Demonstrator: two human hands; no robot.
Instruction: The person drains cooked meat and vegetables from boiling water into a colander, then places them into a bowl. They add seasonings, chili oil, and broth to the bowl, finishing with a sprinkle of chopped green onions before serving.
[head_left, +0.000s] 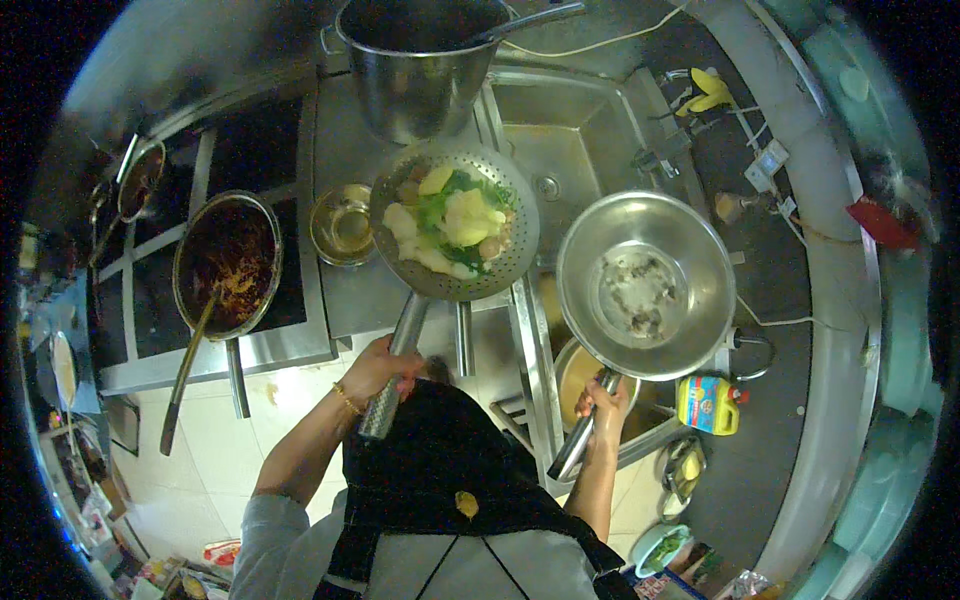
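Note:
My left hand (388, 373) grips the handle of a perforated metal strainer ladle (454, 285), which holds pale chunks (469, 219) and leafy greens (480, 191). Beneath the strainer, another metal handle (465, 337) sticks out; the vessel it belongs to is mostly hidden. My right hand (606, 403) is closed on the handle of a deep steel pan (645, 202), tilted so that dark residue (649, 322) shows on its bottom. The pan is held over the sink edge, right of the strainer and apart from it.
A tall steel stockpot (424, 90) stands behind the strainer, beside a sink basin (547, 154). Left are a glass bowl (341, 251) and a pan of dark sauce (232, 255) with a long-handled utensil (187, 367). A container of yellowish liquid (574, 375), a yellow jug (705, 405) and cables lie right.

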